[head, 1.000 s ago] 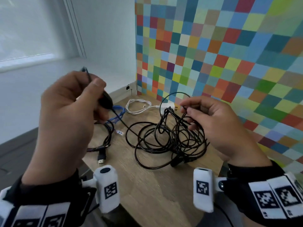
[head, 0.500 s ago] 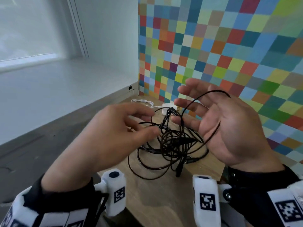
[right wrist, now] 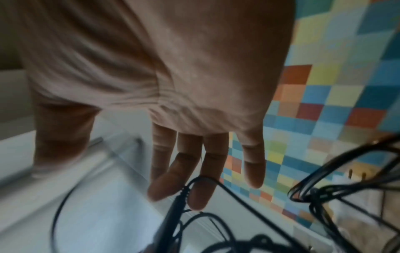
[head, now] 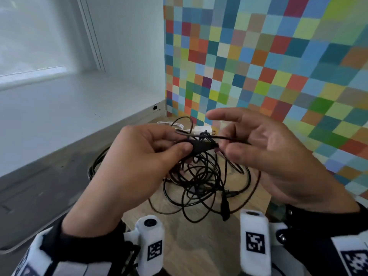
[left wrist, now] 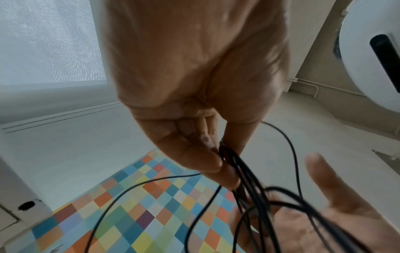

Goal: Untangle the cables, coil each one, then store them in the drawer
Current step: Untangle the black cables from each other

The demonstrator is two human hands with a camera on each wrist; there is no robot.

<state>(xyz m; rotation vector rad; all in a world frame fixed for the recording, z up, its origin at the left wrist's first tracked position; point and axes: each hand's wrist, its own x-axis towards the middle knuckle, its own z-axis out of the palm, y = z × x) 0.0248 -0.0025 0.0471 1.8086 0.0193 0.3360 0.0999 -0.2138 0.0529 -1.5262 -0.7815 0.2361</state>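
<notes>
A tangle of thin black cable [head: 201, 182] lies on the wooden table top [head: 191, 242], partly lifted. My left hand [head: 175, 144] pinches a bunch of black strands and a black plug end [head: 203, 146] between thumb and fingers; the left wrist view shows the same pinch on the strands [left wrist: 231, 164]. My right hand [head: 231, 136] is spread beside the plug, fingers straight, with one strand [head: 233, 138] running across them. In the right wrist view the fingers [right wrist: 201, 186] are extended with a plug end [right wrist: 177, 203] touching them. A white cable [head: 169, 124] with its charger [head: 203, 129] lies behind.
The colourful checkered wall [head: 258, 66] stands right behind the table. A white ledge [head: 59, 116] under a window runs along the left. The table's left edge drops to a grey floor [head: 39, 192]. The drawer is not in view.
My left hand let go of the thick plug it held high, came to the tangle and pinched black strands. My right hand opened; its fingers are now spread beside the plug.
</notes>
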